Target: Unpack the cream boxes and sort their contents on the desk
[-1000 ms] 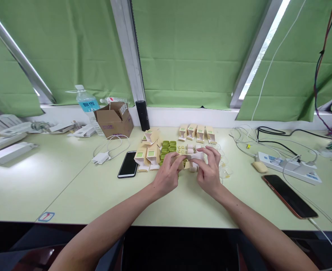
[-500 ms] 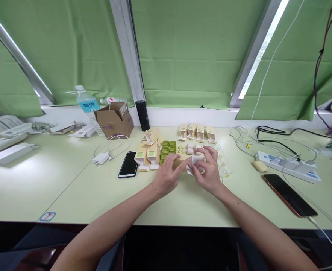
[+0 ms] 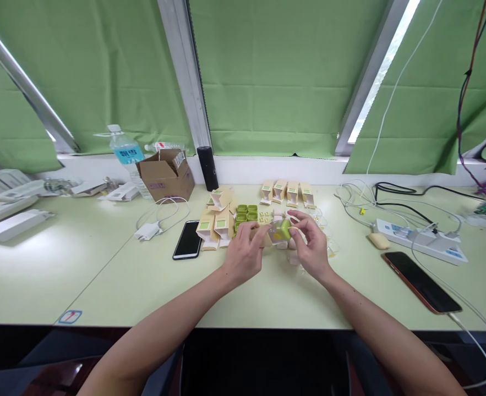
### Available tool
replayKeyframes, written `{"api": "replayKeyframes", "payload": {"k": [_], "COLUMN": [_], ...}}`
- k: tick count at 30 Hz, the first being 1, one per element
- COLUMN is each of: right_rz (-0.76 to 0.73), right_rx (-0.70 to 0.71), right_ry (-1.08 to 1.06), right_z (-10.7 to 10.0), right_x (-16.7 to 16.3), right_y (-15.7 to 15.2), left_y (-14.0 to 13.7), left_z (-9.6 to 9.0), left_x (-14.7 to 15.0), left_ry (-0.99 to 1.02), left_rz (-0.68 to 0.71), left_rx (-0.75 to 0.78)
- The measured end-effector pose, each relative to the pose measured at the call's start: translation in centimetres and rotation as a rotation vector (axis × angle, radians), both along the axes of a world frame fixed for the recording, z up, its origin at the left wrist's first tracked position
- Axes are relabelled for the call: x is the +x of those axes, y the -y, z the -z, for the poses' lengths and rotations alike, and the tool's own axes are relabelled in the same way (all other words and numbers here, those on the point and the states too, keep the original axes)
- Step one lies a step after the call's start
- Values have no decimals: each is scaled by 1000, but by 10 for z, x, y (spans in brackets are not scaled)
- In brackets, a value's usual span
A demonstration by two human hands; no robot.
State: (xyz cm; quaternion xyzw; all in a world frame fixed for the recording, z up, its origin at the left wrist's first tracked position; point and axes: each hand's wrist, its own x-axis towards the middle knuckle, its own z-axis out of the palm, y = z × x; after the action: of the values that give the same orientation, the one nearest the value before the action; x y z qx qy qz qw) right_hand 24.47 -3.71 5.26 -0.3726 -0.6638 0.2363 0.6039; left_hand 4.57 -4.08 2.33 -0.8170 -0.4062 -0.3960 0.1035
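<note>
Between my hands is a small green container with a clear cover (image 3: 284, 229). The fingers of my right hand (image 3: 312, 247) pinch its green end. Its clear end meets the open end of a small cardboard box (image 3: 266, 240), which my left hand (image 3: 243, 256) grips; my fingers hide most of the box. Left of my left hand stand green square cups (image 3: 246, 209) in rows and cream boxes with green windows (image 3: 207, 228). Tiny yellow pieces (image 3: 264, 215) lie behind my hands. Clear plastic covers (image 3: 321, 218) are beside my right hand, partly hidden.
Several cream boxes (image 3: 287, 192) stand farther back. A phone (image 3: 187, 240) and white charger (image 3: 148, 231) lie left, before a brown carton (image 3: 166, 179), a black cylinder (image 3: 208, 168) and a water bottle (image 3: 132, 159). Right are a power strip (image 3: 420, 242), cables and another phone (image 3: 422, 281).
My right hand has gone from the box's white flap to pinching the green container, now at the box's open end. My left hand keeps hold of the box.
</note>
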Motion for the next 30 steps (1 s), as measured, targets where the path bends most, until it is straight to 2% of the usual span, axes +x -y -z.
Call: {"api": "replayKeyframes", "payload": {"k": [3,6,8,10,13,15,17,20,24,27,30], "right_rz": [-21,54,102,126,142,142,129,93,48,20,-32], "right_rx": [-94,-121,-115,-102,-83,-86,-96,-118,-183,-227,-266], "right_ry": [-159,-236,-290,-349,-375,-347,-311,-268,-289,-318,-306], "right_z": [-1,-3,-5,-7,-8,-5,-2,3,7,6,2], "right_x": [4,11,18,24,28,26,21,13,8,8,6], "right_y": [-4,-10,-15,-19,-24,-24,-23,-21,-19,-20,-20], "left_y": [-3,-5,-5,-3,1,4,6,6,2,-2,-5], "left_z": [-3,-5,-7,-8,-12,-14,-16,-19,-23,-22,-17], "left_x": [-3,-4,-4,-4,-4,-4,-4,-5,-10,-13,-13], "left_ry": [49,105,158,220,224,118,-23,-154,-131,49,324], "left_rz": [-17,-24,19,127,384,531,611,613,578,574,453], "left_rx": [-42,-77,-128,-224,-443,-534,-528,-452,-432,-437,-383]}}
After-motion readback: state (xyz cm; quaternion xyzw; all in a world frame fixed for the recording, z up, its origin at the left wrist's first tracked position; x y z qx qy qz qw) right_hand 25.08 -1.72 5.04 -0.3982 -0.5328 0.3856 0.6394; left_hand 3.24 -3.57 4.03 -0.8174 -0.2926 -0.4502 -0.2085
